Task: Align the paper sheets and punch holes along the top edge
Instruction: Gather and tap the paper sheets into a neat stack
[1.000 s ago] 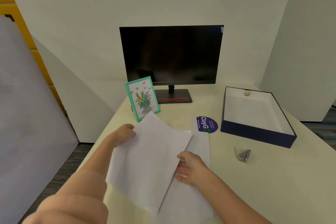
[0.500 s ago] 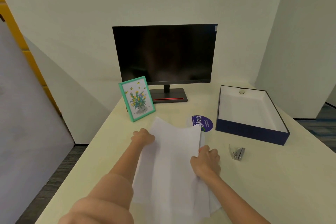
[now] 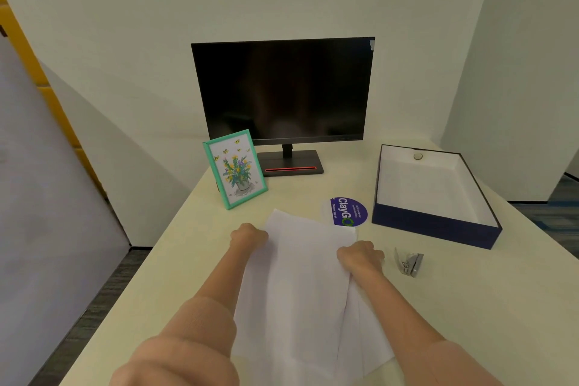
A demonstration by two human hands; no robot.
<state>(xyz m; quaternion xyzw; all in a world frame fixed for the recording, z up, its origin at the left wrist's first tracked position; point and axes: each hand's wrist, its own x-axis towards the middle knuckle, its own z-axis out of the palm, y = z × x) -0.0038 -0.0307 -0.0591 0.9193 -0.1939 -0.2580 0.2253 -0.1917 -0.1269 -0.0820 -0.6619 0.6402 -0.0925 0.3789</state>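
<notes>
Gripping the paper sheets (image 3: 300,291) at six o'clock on the worktop (image 3: 470,307), the left hand (image 3: 249,236) clamps their nine o'clock edge, the right hand (image 3: 360,257) their three o'clock edge. Lower sheets splay out; squeezing harder could buckle them, so holes would misalign.

You have one readable mark in front of you: a round purple sticker (image 3: 348,211) lying flat on the table (image 3: 470,307), about midway across and nearer the far edge. It reads "ClayG" in white, then a green ring for the last letter, cut off by the far edge of the paper sheets (image 3: 300,276). The word runs sideways from where you sit. Smaller white lines flank it, too small to read. The sticker sits just left of the dark blue box (image 3: 435,229).
</notes>
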